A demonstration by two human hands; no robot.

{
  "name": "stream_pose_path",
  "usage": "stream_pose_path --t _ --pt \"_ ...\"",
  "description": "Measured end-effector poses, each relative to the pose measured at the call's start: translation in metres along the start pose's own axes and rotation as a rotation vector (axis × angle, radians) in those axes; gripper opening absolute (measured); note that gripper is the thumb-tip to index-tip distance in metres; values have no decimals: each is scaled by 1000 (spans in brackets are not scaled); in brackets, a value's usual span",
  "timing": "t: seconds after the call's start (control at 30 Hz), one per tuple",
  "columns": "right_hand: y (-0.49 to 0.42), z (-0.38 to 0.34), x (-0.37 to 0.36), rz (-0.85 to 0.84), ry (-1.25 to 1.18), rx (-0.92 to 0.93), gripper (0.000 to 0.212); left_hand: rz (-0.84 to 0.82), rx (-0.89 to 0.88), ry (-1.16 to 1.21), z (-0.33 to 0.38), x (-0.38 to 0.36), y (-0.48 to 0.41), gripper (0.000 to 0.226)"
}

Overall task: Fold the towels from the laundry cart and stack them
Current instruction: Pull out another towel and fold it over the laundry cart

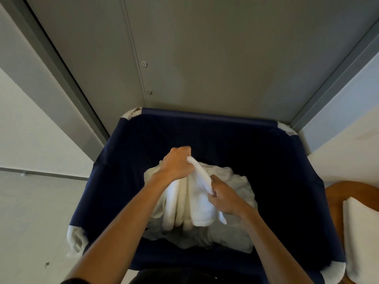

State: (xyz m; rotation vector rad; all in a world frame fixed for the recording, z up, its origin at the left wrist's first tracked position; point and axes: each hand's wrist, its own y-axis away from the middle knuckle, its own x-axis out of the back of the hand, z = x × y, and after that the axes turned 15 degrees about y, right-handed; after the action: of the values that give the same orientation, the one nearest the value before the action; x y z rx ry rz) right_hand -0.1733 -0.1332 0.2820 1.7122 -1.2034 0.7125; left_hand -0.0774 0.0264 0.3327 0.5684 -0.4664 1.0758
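Both bare forearms are reaching forward over the near rim of the laundry cart [114, 181], a frame lined with dark blue fabric and showing white corners. The right hand [224, 198] is pinching an edge of a white towel [192, 203] between thumb and fingers, just right of the hanging folds. A little farther and to the left, the left hand [178, 163] is clenching the top corner of the same towel in a closed fist, so the cloth is draping down in long soft pleats between and below the two hands. Underneath the hands, more white towels [235, 181] are lying crumpled in a heap at the bottom of the cart, spreading out to the right of the right hand and toward the near wall. Off to the right of the right hand, outside the cart, a folded white cloth [363, 238] is resting on a curved wooden surface [336, 193]. Beyond the hands, past the cart's far rim, a grey metal panel [205, 58] with two small fasteners is rising upward.
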Motion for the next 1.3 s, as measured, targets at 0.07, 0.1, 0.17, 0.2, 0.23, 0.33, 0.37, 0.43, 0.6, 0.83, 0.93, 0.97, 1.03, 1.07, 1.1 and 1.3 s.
stream_pose_path --t 0.07,0.1,0.17,0.2,0.23,0.33,0.37,0.43,0.6,0.83,0.93,0.97,1.03,1.07,1.1,1.3 --pt "0 0 2 -42 -26 -17 18 5 8 -9 -2 1 -1 25" --pt "1 1 3 -71 -21 -35 10 8 10 -13 -3 2 -1 25" --pt "3 7 3 -101 37 -84 22 18 7 -18 -6 3 -1 25" --pt "4 10 3 -91 57 -117 28 21 4 -23 -7 4 -1 25" --pt "5 13 4 -67 69 -136 31 21 2 -31 -7 4 -1 24" --pt "9 19 13 28 115 -167 27 4 15 -72 -13 7 -2 20" --pt "10 22 17 31 129 -168 26 -3 21 -91 -15 8 -2 17" --pt "9 31 23 21 171 -163 23 -24 35 -136 -20 9 -3 13" --pt "8 28 35 51 203 -153 36 -99 32 -312 -24 0 5 17" --pt "12 -6 42 168 -60 -28 22 -249 -227 69 -8 -53 25 27" --pt "10 -5 42 182 -83 -10 31 -167 -319 86 -16 -61 21 25" --pt "10 -3 42 176 -83 -11 33 -162 -323 88 -16 -60 20 25" --pt "11 1 43 138 -30 -26 29 -161 -330 89 -16 -58 17 34" --pt "12 3 44 106 24 -28 26 -159 -328 94 -14 -55 16 37" --pt "13 5 45 70 82 -24 24 -162 -322 110 -13 -52 14 38" --pt "12 8 38 -99 167 -73 31 -299 -272 221 -4 -42 16 25"
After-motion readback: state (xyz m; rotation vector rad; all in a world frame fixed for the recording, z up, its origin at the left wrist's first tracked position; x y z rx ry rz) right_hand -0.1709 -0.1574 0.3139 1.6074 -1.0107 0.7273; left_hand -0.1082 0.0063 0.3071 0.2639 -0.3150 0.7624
